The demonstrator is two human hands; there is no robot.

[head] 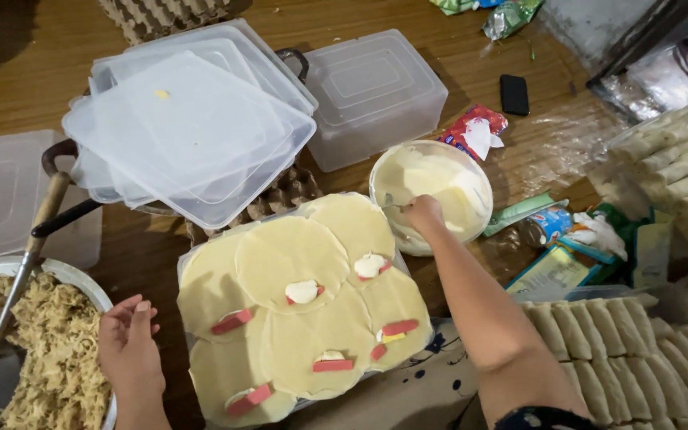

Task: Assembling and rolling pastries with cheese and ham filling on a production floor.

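Right hand (pixel 424 213) reaches over the rim of a white bowl (pixel 471 163) of pale creamy spread; fingers curled closed around a small utensil handle, only a short grey stub of which shows at the knuckles. The bowl stands on the wooden bench (pixel 33 87), touching the far right corner of the wrapper tray (pixel 186 263).

Left hand (pixel 127 346) hovers near the tray's left edge, fingers loosely bent and half open, holding nothing; thumb and index tips close but not pinched. Whether it touches the bench cannot be told.

The tray carries overlapping round pale wrappers (pixel 288 255). Each bears a pink-red strip (pixel 232 322); several also have a white dab or yellow piece.

Left of the left hand: a metal pan of shredded noodle-like filling (pixel 49 350) with a spoon (pixel 9 295) resting in it. Beyond the tray: stacked clear plastic lids (pixel 185 127) and a clear lidded box (pixel 372 91). At right: rows of finished rolls (pixel 623 350).
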